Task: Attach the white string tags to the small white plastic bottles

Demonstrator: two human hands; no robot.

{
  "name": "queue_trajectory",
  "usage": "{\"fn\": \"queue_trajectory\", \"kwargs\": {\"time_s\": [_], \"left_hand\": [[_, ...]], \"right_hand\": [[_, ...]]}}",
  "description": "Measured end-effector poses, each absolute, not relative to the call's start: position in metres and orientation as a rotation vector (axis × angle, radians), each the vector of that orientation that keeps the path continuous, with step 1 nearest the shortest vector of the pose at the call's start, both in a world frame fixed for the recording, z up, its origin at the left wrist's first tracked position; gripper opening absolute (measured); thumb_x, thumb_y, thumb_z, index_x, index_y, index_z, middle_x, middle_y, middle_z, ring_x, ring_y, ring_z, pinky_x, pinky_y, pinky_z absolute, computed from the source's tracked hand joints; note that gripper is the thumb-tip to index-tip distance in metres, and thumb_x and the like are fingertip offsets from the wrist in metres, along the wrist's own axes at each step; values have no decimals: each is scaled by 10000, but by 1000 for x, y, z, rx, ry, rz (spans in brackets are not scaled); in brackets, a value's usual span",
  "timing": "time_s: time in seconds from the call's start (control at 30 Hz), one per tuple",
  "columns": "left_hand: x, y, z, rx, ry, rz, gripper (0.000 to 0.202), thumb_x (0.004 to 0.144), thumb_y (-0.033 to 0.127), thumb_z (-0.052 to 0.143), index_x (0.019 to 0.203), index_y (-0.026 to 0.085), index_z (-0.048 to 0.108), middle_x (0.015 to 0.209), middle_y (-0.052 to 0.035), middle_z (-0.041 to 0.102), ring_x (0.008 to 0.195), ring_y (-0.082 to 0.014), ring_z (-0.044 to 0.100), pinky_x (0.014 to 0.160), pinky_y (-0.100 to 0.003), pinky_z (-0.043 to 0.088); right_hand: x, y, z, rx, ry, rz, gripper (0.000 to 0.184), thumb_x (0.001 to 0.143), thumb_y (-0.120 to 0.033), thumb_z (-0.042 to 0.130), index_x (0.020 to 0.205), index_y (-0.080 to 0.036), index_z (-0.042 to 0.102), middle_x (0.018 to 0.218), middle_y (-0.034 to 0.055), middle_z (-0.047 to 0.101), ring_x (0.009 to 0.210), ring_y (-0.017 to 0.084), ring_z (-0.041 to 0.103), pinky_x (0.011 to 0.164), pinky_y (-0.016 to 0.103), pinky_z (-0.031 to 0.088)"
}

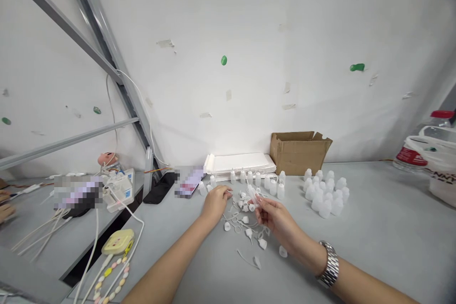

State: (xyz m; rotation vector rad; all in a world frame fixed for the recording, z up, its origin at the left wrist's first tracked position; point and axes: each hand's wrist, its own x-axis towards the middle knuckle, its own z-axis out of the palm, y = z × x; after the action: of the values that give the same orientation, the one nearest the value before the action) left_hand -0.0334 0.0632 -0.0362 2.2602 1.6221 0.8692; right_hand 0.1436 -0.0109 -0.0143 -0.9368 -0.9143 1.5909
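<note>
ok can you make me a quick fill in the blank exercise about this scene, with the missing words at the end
1. The hand that holds a small translucent piece is the person's ____ one.
2. The cardboard box at the back of the table is ____ in colour.
3. The cap of the large bottle at the far right is ____.
4. The case beside the beaded loop is pale ____.

Missing words: right; brown; red; yellow.
</note>
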Motion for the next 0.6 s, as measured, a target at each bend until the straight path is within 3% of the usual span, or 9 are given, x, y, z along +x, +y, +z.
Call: {"fn": "queue_trajectory", "kwargs": {"time_s": [0.13,0.2,0.47,0.6], "left_hand": [[-41,56,-25,2251,1678,901,301,752,189,522,1038,208,615,958,-56,672,926,-216,586,820,-320,407],[-48,54,-19,2252,1701,906,303,734,229,561,1031,212,621,990,-66,658,955,-234,565,848,-346,378],[-58,57,-24,2203,1687,902,86,660,191,624,686,226,698,770,-54,676,873,-267,556,847,-422,340],[-53,55,-22,2118,1609,1008,142,668,157,595,580,226,682,736,-42,680,853,-244,565,872,-422,348]], "right_hand": [[145,-10,-15,-935,-927,1582,361,619,-487,697,627,-154,555,505,-30,502,475,93,416,510,229,320],[145,-10,-15,-936,-926,1584,372,616,-495,697,623,-154,547,504,-30,506,474,91,418,508,227,320],[145,-11,-14,-949,-932,1581,371,620,-497,693,636,-153,554,502,-34,500,473,89,422,509,224,328],[146,-10,-16,-961,-985,1545,369,632,-509,677,652,-156,572,508,-31,505,473,95,435,512,232,345]]}}
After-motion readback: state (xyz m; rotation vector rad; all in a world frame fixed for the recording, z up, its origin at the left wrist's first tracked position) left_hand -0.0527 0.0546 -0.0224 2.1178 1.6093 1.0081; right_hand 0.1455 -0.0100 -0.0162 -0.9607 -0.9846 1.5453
